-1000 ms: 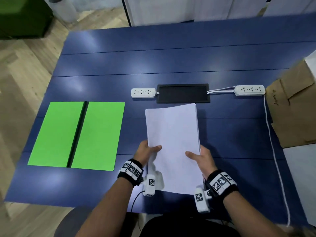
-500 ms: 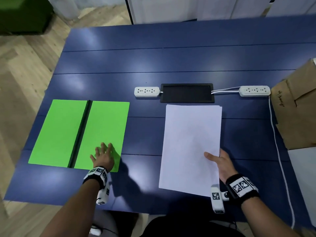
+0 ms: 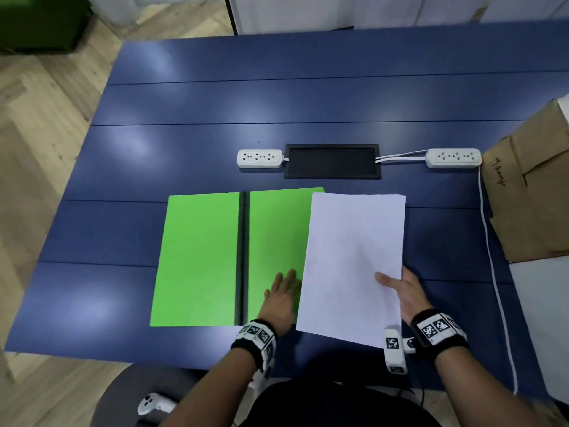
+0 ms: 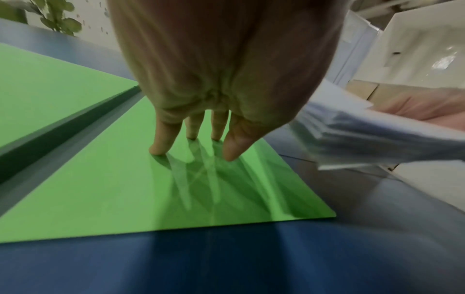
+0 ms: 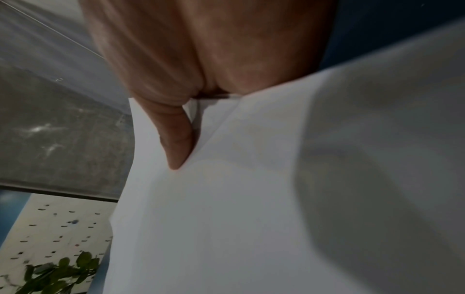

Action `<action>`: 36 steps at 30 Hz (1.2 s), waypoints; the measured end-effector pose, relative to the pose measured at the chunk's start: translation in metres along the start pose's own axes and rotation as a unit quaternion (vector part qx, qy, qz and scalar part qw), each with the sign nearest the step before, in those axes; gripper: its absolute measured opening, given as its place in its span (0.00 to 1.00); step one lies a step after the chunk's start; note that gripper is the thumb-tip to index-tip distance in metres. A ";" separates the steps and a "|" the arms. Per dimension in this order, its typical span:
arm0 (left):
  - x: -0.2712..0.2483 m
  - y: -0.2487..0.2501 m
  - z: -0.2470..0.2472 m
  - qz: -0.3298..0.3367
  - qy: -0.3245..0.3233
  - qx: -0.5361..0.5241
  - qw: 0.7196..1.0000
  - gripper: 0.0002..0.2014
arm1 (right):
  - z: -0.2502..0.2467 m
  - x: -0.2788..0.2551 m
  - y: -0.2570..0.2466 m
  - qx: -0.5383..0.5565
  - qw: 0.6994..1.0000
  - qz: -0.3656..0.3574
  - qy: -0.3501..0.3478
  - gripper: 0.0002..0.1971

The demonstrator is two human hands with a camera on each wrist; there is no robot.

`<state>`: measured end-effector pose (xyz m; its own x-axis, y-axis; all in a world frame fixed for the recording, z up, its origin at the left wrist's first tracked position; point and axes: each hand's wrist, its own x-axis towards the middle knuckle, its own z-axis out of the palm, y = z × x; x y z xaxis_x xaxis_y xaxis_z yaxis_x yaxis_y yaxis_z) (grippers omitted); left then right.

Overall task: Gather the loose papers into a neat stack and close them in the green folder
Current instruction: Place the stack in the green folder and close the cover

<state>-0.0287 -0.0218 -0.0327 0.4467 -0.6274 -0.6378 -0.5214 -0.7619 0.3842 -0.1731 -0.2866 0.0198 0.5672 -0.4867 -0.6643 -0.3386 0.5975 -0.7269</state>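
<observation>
While my left hand [image 3: 281, 298] lies flat with its fingers [image 4: 163, 139] straight and pressed on the right leaf of the green folder [image 3: 197, 257], my right hand [image 3: 406, 292] carries the stack of white papers [image 3: 351, 266] by its right edge near the lower corner. That right grip is closed on the stack: my thumb [image 5: 176, 139] lies across the top sheet, and the other fingers seem to be underneath, though no view shows them clearly. My left grip is open and holds nothing; it only presses the folder down.

The folder lies open on the blue worktop [image 3: 277, 97], its two green leaves parted by a dark spine [image 3: 243, 257] that runs away from me. The papers are squared into one pile, their sheet edges showing slightly fanned at the far right corner. The left part of the stack overlaps the folder's right leaf, covering its right edge, with my left hand just beside that overlap. From the left wrist view the stack is lifted off the worktop at the near end rather than lying flat.

Beyond the folder sits a black recessed panel [image 3: 332, 161], with a white power strip [image 3: 259, 158] on its left and a second power strip [image 3: 453, 158] on its right. A brown paper bag [image 3: 535, 192] lies at the right edge of the worktop.
</observation>
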 end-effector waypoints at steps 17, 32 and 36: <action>-0.013 -0.064 -0.021 -0.174 0.046 -0.014 0.984 0.42 | 0.015 0.031 0.010 -0.098 0.995 0.020 -0.017 0.18; -0.001 -0.031 -0.006 -0.146 0.023 -0.009 0.989 0.48 | 0.024 0.060 0.035 -0.121 0.992 0.036 0.024 0.16; -0.001 -0.032 -0.007 -0.140 0.024 0.001 0.990 0.47 | 0.025 0.068 0.038 -0.150 0.988 0.035 0.029 0.15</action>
<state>-0.0073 0.0025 -0.0397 0.6070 -0.3991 -0.6872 -0.3738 -0.9065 0.1963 -0.1283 -0.2807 -0.0486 0.4936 -0.4927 -0.7167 -0.5870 0.4194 -0.6925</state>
